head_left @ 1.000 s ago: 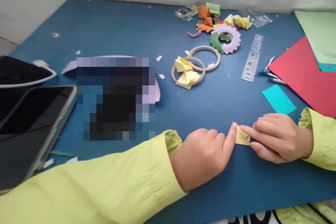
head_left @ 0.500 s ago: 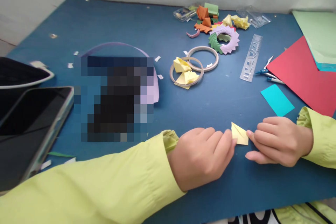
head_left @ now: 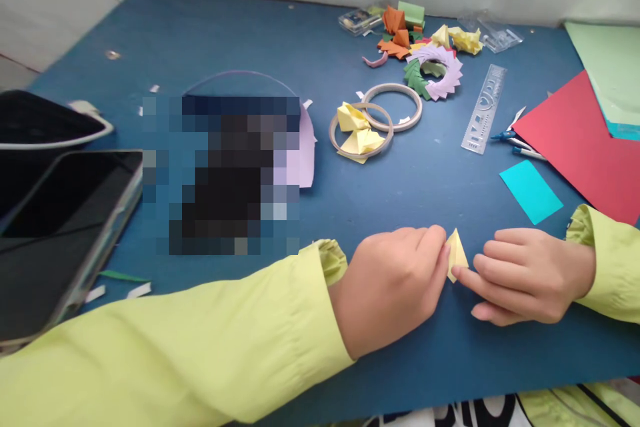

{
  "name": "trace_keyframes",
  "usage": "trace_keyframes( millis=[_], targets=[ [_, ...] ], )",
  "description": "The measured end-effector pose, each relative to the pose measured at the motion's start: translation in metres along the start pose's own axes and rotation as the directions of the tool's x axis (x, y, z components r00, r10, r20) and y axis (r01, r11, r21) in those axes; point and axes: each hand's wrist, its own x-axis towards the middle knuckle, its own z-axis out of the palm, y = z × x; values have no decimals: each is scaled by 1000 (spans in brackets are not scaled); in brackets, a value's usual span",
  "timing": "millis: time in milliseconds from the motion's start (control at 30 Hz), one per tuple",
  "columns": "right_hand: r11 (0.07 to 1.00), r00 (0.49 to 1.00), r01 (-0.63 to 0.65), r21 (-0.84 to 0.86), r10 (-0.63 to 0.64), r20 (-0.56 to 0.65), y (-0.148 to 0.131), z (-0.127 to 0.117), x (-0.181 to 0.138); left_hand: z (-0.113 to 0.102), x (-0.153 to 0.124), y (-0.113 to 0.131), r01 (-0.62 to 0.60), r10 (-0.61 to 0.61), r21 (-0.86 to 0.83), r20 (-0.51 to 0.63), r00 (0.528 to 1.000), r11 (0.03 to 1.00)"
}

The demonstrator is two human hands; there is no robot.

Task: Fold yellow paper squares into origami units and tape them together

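My left hand (head_left: 397, 283) pinches a small piece of folded yellow paper (head_left: 457, 256) between thumb and fingers, just above the blue table. The paper shows as a narrow triangle, point up; its left part is hidden behind my fingers. From the right, the index fingertip of my right hand (head_left: 527, 275) touches the paper's lower corner. That hand's thumb stands apart from its fingers, and nothing is gripped in it. Beyond my hands, two tape rolls (head_left: 419, 107) overlap, with folded yellow paper pieces (head_left: 361, 141) inside the nearer ring.
A turquoise paper rectangle (head_left: 532, 191) and red sheet (head_left: 593, 147) lie right, near pens and a clear ruler (head_left: 484, 110). A lilac-green paper ring (head_left: 447, 83) and orange folded pieces (head_left: 395, 47) sit at the back. A phone-like device (head_left: 65, 227) and a pixelated patch are left.
The yellow paper has turned and now looks narrower, its point up. My right index finger has moved left and down to its lower corner. The whole view has shifted slightly.
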Motion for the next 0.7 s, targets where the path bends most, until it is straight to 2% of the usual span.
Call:
trace_keyframes(
  millis=[233,467,700],
  targets=[
    [995,984,-81,-50,88,152,-1,-1,3,1,1,-1,-39,40,77,-8,999,996],
    [974,992,-118,-195,124,16,-1,-2,2,2,2,0,-83,87,123,-27,996,989],
    [974,980,-184,-136,193,55,2,0,3,-6,2,-1,-251,273,216,-77,959,944]
  ],
)
